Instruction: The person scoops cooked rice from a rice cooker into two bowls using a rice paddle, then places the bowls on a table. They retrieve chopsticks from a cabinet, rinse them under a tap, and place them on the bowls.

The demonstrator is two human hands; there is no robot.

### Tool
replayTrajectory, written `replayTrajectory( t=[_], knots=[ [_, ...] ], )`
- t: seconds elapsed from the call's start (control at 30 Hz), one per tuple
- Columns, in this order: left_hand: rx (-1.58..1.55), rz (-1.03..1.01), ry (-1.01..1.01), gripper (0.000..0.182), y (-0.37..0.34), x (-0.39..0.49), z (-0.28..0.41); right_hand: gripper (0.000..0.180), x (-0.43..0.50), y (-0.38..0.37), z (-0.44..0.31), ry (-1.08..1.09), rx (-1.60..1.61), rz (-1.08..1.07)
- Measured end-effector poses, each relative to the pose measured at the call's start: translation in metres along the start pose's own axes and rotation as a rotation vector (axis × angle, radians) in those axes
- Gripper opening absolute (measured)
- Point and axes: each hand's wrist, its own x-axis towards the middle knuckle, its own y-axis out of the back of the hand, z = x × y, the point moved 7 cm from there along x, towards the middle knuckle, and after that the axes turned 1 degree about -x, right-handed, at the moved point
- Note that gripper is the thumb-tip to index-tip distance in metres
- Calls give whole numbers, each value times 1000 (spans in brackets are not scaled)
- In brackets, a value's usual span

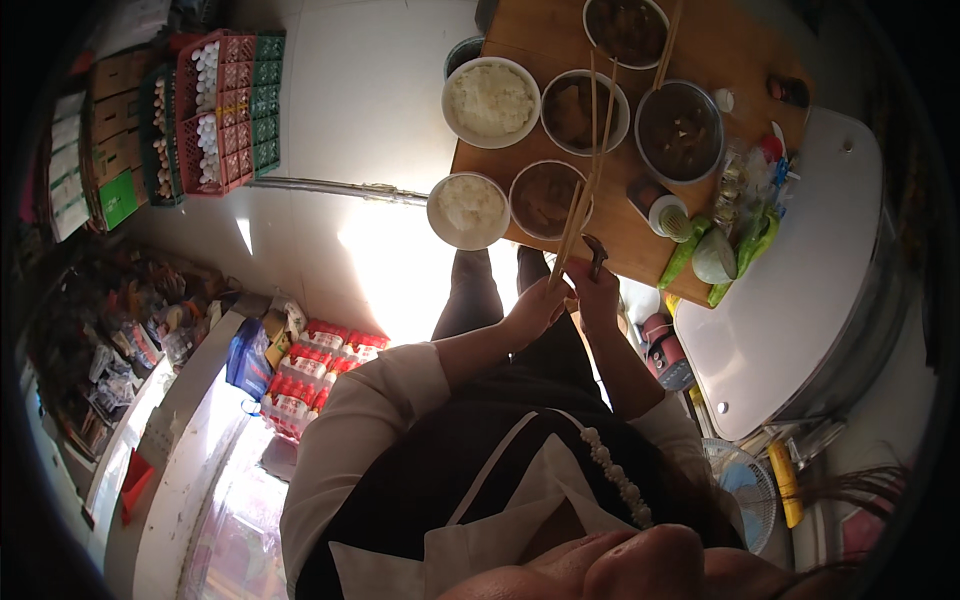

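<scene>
My left hand [534,309] is closed around a bundle of wooden chopsticks [571,229] that points toward the wooden table. Another pair of long chopsticks [595,112] lines up with the bundle over a bowl; whether my hand holds these too is unclear. In my right hand [596,296] is a dark spoon [598,251], and its fingertips meet the chopsticks' lower ends. Just beyond my hands stand a bowl of brownish food [541,202] and a bowl of white rice [469,210]. A second rice bowl [491,103] and another bowl of brownish food [574,112] are farther back.
On the wooden table [637,255] are a metal bowl of dark food [679,135], a jar [667,214], green peppers [684,251] and a pale round vegetable [714,256]. A white-topped surface [795,300] adjoins it. Egg crates [236,112] and packed red-capped bottles [315,367] are at left.
</scene>
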Motion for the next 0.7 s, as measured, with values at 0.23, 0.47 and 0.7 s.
replayTrajectory(
  t=[0.23,0.47,0.7],
  knots=[
    [40,21,-65,29,12,-3,-27,24,-3,-5,19,-66,-88,-180],
    [-31,112,-66,28,37,-10,-47,24,8,-22,40,-67,39,-200],
    [137,409,-255,27,75,-2,-66,28,34,-41,49,10,-226,-159]
  ],
)
